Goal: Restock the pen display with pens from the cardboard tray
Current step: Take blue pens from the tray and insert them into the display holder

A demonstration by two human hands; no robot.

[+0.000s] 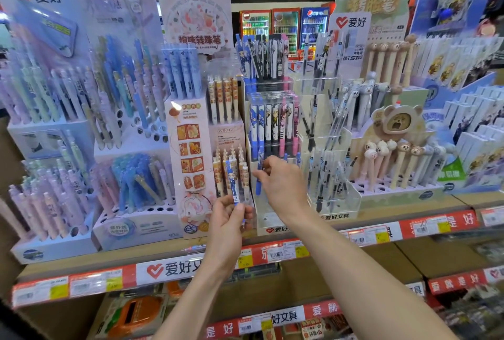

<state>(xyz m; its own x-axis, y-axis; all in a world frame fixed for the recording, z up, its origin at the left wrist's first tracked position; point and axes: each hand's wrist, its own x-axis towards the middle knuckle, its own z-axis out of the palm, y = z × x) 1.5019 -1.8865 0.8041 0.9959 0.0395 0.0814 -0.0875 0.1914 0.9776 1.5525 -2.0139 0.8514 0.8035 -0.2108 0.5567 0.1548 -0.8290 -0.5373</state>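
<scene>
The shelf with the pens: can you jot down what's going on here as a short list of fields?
Place: shop shelf crowded with pen displays
Left hand: holds one blue pen upright
Right hand: pinches another blue pen, tip down, at the clear display
Clear display's bottom row: mostly bare
Cardboard tray: not in view
Price tags: along the shelf edge

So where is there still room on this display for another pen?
The clear stand's bottom tier is mostly bare, just below the right hand, which holds a blue pen. Empty holes dot the blue stand's front lower left. The tiers above and the bear pens are crowded.
</scene>
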